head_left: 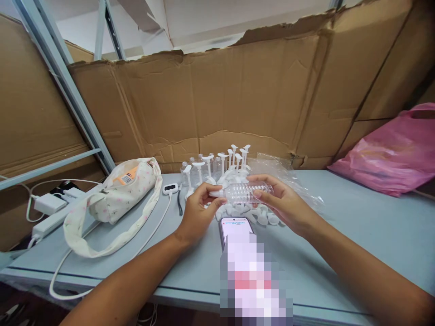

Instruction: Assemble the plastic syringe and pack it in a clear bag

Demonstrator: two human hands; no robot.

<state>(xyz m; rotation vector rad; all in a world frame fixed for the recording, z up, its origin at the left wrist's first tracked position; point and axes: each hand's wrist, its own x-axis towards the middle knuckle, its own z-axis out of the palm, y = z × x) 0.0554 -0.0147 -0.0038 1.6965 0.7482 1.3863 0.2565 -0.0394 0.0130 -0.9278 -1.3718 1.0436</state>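
A small clear ribbed plastic bottle (242,192) lies sideways between my two hands above the table. My right hand (283,203) wraps its fingers round the bottle's body. My left hand (199,209) pinches the white cap (216,194) at the bottle's neck. Just below the hands lies a heap of loose white caps (258,216). Behind them stand several clear bottles with white pump tops (220,165). A phone (236,228) lies on the table under my hands, its screen lit.
A floral cloth bag (124,197) lies at the left on the pale blue table (356,231), with white chargers and cables (50,206) beside it. A clear plastic bag (288,174) sits behind the bottles, a pink plastic bag (390,154) at the right. Torn cardboard walls (238,95) surround the table.
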